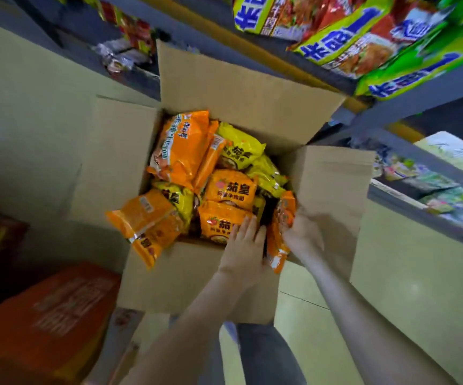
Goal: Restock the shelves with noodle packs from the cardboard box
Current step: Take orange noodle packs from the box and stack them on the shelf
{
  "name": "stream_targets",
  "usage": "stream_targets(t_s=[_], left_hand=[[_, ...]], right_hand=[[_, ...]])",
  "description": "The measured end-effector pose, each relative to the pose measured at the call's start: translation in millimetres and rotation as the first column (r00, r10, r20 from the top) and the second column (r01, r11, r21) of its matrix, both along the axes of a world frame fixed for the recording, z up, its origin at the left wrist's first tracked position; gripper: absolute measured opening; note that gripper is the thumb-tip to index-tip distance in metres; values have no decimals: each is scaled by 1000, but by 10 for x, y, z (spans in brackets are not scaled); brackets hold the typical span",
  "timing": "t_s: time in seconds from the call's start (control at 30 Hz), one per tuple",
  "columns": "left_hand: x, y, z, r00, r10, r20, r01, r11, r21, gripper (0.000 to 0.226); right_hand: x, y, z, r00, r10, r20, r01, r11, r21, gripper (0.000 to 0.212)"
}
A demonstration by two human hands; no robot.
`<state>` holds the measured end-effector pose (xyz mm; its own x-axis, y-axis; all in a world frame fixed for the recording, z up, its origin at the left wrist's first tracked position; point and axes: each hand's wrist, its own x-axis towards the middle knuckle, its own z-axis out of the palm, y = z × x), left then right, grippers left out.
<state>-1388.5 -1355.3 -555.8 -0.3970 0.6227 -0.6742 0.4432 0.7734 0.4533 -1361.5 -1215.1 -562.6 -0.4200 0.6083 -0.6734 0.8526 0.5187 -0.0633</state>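
Left hand [245, 245], flat, and right hand [304, 237], grip unclear, flank one upright noodle pack [278, 240].

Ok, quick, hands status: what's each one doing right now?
Left hand: open, straight fingers resting on an orange noodle pack in the cardboard box.
Right hand: against an upright orange pack; blur hides whether it grips.
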Motion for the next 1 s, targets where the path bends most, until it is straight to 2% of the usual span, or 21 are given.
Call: stream_targets(t_s=[0.07, 0.13, 0.23, 0.33, 0.37, 0.4, 0.43, 0.47, 0.5, 0.57, 0.63, 0.7, 0.77, 0.87, 0.93, 1.0], left_hand=[[100, 90, 160, 992, 93, 81, -97, 994, 58, 80], [139, 148, 371, 971, 198, 132, -205, 978, 38, 93], [-59, 237, 909, 953, 299, 43, -302, 949, 90, 97], [-308, 260, 1526, 907, 391, -155, -354, 909, 220, 79], [-402, 258, 1717, 883, 415, -220, -351, 894, 278, 71], [-506, 252, 1918, 870, 439, -225, -361, 877, 318, 63], [-620, 242, 2162, 867, 454, -205, -375, 866, 331, 58], [-725, 225, 2377, 867, 467, -175, -392, 856, 337, 53], [-831, 211, 2562, 861, 483, -160, -407, 842, 355, 48], [-1010, 166, 2933, 835, 530, -146, -437, 801, 408, 38], [-1168, 108, 3305, 788, 609, -84, -505, 719, 476, 36], [-1291, 59, 3651, 724, 688, 57, -607, 595, 527, 38], [-1408, 15, 3960, 681, 698, 219, -685, 504, 526, 28], [-1530, -39, 4355, 624, 603, 498, -774, 389, 499, 16], [-1615, -97, 4599, 601, 511, 615, -799, 364, 479, 19], [-1695, -159, 4822, 641, 422, 641, -766, 399, 504, 23]], right_hand=[[-67, -24, 193, 997, -45, -58, 46, 999, 19, 29], [-138, -91, 534, 985, -100, -142, 91, 994, -66, 19], [-308, -142, 1170, 940, -198, -277, 146, 969, -199, 11], [-510, -198, 1783, 833, -360, -421, 240, 920, -311, 14], [-567, -222, 1999, 762, -434, -481, 260, 885, -387, 18], [-605, -226, 2198, 681, -504, -532, 255, 844, -473, 19], [-634, -217, 2411, 626, -544, -559, 211, 808, -550, 15], [-650, -189, 2609, 617, -529, -582, 126, 797, -590, 18], [-656, -157, 2823, 653, -450, -609, 15, 811, -584, 34], [-633, -64, 3182, 732, -139, -667, -220, 878, -425, 74], [-633, 12, 3437, 671, 277, -687, -455, 886, -87, 112], [-678, 41, 3628, 589, 585, -557, -579, 787, 215, 130], [-764, 17, 3839, 564, 717, -410, -620, 695, 364, 139], [-900, -74, 4176, 478, 795, -373, -579, 605, 547, 140], [-961, -118, 4377, 434, 812, -390, -530, 580, 618, 133], [-1020, -142, 4540, 384, 827, -410, -504, 561, 657, 124]])
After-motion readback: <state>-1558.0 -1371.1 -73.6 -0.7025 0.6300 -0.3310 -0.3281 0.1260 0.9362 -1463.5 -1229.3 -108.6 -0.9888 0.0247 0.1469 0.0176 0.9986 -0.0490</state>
